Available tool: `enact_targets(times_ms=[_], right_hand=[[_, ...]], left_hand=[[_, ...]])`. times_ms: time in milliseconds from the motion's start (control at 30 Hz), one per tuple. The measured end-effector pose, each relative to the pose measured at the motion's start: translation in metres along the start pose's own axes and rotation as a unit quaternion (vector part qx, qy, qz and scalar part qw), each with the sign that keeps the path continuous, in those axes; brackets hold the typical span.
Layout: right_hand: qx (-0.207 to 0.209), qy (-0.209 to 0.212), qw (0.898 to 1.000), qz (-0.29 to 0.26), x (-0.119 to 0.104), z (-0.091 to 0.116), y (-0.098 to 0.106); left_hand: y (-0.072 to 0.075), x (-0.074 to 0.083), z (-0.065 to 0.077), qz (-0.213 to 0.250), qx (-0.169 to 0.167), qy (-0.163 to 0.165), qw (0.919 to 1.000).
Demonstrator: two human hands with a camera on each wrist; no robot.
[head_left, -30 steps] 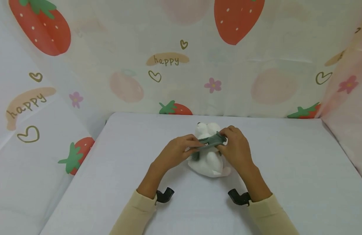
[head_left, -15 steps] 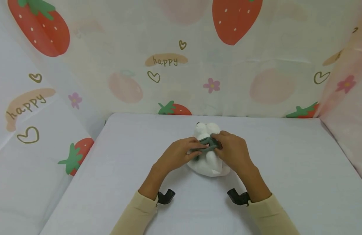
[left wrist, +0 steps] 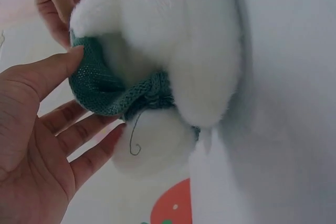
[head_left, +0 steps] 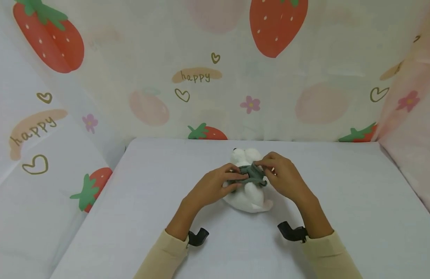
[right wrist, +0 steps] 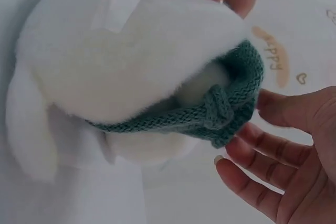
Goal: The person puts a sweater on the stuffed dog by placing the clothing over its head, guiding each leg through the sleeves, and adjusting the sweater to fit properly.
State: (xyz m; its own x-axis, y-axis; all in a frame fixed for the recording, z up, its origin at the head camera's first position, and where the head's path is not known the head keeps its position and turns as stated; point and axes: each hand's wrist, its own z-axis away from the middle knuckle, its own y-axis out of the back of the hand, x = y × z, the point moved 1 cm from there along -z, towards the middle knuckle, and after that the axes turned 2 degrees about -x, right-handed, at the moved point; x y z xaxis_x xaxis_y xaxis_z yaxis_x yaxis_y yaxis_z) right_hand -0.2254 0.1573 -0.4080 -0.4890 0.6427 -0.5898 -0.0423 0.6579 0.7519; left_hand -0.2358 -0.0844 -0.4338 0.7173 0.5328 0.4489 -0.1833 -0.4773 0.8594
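Note:
A white plush toy (head_left: 240, 198) lies on the table between both hands, its fluffy body (left wrist: 157, 19) filling much of the left wrist view. Around it sits a green knitted garment (head_left: 254, 173) with a gaping edge and a small knitted loop or knot (right wrist: 218, 107) near it. My left hand (head_left: 215, 183) holds the garment's left side, thumb on one face and fingers beneath in the left wrist view. My right hand (head_left: 282, 173) pinches the garment's right edge between thumb and fingers. A thin dark curved line (left wrist: 135, 135) marks a rounded white part. The toy's face is mostly hidden.
White cloth covers the table (head_left: 340, 201). Behind it hangs a strawberry-printed backdrop (head_left: 281, 77), which also continues along the left side. Black wrist cameras (head_left: 199, 237) sit by both beige sleeves (head_left: 162, 254). A clear sticker or tag (right wrist: 116, 8) shows on the plush.
My right hand has shifted a little outward to the right, lifting the garment's right edge. The left hand stays on the garment with its fingers spread a bit more. The plush stays in place.

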Motion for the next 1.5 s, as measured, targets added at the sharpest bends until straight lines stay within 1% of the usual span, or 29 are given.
enact_targets(times_ms=[100, 167, 333, 467, 600, 733, 833, 933, 1000, 1067, 1133, 1200, 1267, 1367, 1433, 1500], right_hand=[[0.003, 0.017, 1.0, -0.007, 0.004, 0.0, -0.001], [0.001, 0.016, 1.0, -0.008, 0.005, 0.0, -0.002], [-0.012, -0.012, 1.0, -0.009, 0.003, 0.0, -0.004], [-0.036, -0.036, 0.999, -0.007, -0.001, 0.0, -0.009], [-0.054, -0.06, 0.997, -0.007, -0.003, 0.0, -0.014], [-0.063, -0.067, 0.996, -0.009, -0.002, 0.002, -0.015], [-0.065, -0.06, 0.996, -0.01, 0.0, 0.002, -0.014], [-0.066, -0.049, 0.996, -0.023, 0.006, 0.001, -0.013], [-0.063, -0.047, 0.996, -0.038, 0.01, 0.001, -0.011], [-0.054, -0.052, 0.996, -0.048, 0.015, 0.001, -0.009], [-0.041, -0.064, 0.995, -0.058, 0.019, 0.001, -0.007], [-0.026, -0.077, 0.995, -0.062, 0.022, 0.001, -0.005], [-0.011, -0.095, 0.994, -0.06, 0.024, 0.0, -0.004], [0.002, -0.109, 0.992, -0.058, 0.026, 0.0, -0.001], [-0.001, -0.114, 0.992, -0.054, 0.027, 0.001, 0.002], [-0.016, -0.112, 0.992, -0.054, 0.027, 0.003, 0.003]], left_hand=[[-0.001, 0.0, 0.001, 0.005, -0.006, -0.003, 1.0], [-0.002, 0.0, 0.001, 0.007, -0.01, -0.006, 0.9999], [-0.002, 0.001, 0.001, 0.011, -0.02, -0.003, 0.9997], [-0.004, 0.001, 0.001, -0.001, -0.026, 0.001, 0.9997], [-0.005, 0.002, 0.002, -0.015, -0.03, -0.004, 0.9994], [-0.006, 0.005, 0.001, -0.011, -0.033, -0.006, 0.9994], [-0.008, 0.005, 0.0, -0.017, -0.018, -0.017, 0.9995], [-0.008, 0.005, -0.002, -0.067, 0.014, -0.032, 0.9971], [-0.007, 0.004, -0.003, -0.111, 0.041, -0.033, 0.9925], [-0.004, 0.002, -0.002, -0.152, 0.062, -0.027, 0.9861], [0.0, 0.0, -0.001, -0.173, 0.074, -0.019, 0.9819], [0.004, -0.002, 0.0, -0.189, 0.075, -0.012, 0.9791], [0.007, -0.004, 0.001, -0.198, 0.072, -0.008, 0.9776], [0.009, -0.004, 0.003, -0.193, 0.073, -0.006, 0.9784], [0.008, -0.002, 0.002, -0.172, 0.079, -0.009, 0.9819], [0.005, 0.001, 0.001, -0.136, 0.081, -0.017, 0.9873]])
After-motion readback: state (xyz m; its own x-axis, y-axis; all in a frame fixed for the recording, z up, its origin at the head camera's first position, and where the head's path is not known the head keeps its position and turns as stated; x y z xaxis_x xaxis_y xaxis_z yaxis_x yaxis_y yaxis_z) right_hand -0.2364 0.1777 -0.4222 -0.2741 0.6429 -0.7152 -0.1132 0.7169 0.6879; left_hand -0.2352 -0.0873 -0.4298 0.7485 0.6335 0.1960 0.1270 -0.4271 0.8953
